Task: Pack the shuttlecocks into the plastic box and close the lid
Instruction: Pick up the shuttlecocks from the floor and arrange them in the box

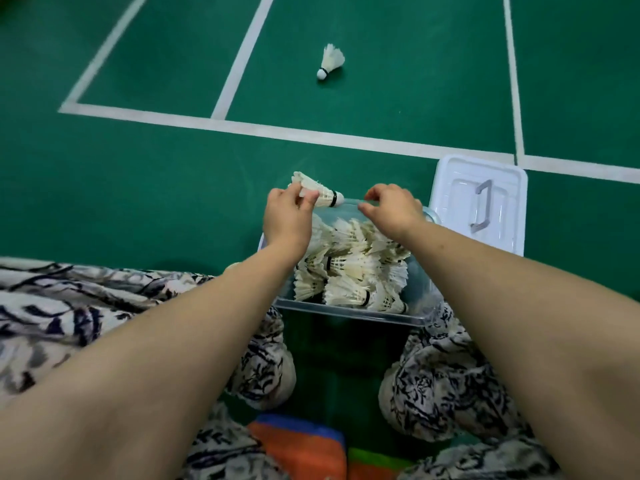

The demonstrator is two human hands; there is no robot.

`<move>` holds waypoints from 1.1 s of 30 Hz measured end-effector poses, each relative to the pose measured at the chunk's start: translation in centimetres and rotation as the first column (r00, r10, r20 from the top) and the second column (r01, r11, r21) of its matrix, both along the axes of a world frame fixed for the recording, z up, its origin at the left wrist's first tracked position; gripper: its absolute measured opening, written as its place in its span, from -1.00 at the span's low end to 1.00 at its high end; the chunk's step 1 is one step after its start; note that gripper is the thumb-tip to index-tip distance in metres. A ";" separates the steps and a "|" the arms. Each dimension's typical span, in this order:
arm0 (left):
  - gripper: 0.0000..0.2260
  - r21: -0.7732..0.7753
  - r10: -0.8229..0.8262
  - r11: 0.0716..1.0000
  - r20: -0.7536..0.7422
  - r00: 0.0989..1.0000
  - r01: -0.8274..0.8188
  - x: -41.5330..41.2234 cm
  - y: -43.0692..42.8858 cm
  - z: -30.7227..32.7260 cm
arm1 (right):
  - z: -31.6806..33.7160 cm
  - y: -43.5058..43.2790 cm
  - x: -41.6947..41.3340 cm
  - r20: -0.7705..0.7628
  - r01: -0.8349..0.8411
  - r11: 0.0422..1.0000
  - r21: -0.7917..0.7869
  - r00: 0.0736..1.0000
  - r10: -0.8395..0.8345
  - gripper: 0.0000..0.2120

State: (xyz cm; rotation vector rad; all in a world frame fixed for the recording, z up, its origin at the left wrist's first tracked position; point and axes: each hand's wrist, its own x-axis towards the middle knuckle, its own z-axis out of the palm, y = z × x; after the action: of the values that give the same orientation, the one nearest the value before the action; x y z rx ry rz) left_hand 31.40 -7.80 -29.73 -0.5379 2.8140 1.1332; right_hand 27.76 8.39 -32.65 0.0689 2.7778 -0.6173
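Badminton court: green sports flooring (138, 188), white boundary lines (277, 134) running 10 to 3 o'clock, stray shuttlecock (330, 60) at 12 o'clock.

A broad white line (277, 133) crosses the green court floor (138, 188). Three narrower lines (242, 57) run away beyond it, and an orange-and-blue mat (304, 448) lies on its near side.

One wide-angle view is taken from the person's head, aimed forward and steeply down. The forearms (166, 344) are seen very near at the lower edge, the plastic box (346, 311) close below centre, and the court floor (156, 188) is stretched away beyond.
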 end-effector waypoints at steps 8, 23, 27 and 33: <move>-0.70 0.004 -0.012 1.000 0.082 0.997 0.012 5.3 -0.2 -1.4 | -0.8 0.1 0.0 -0.013 -0.017 0.997 0.074 1.000 0.018 -0.74; -0.70 -0.187 -0.166 0.957 0.273 0.948 0.222 3.4 1.3 -2.1 | -0.7 0.9 -4.7 -0.039 -0.066 0.994 0.093 0.997 0.069 -0.78; -0.69 -0.071 -0.158 0.978 0.374 0.914 0.198 0.5 2.2 -2.8 | -0.6 0.8 -7.1 -0.048 -0.110 0.986 0.129 0.992 0.118 -0.78; -0.67 -0.013 -0.231 0.958 0.562 0.795 0.287 -4.7 3.4 -3.3 | -0.8 0.9 -11.3 -0.069 -0.109 0.976 0.186 0.990 0.124 -0.74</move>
State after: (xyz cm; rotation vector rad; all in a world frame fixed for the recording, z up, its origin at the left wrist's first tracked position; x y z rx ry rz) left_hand 26.74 -4.43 -33.08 -0.3866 2.3396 0.6482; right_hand 16.46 9.32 -33.45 -0.0819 2.8839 -0.3429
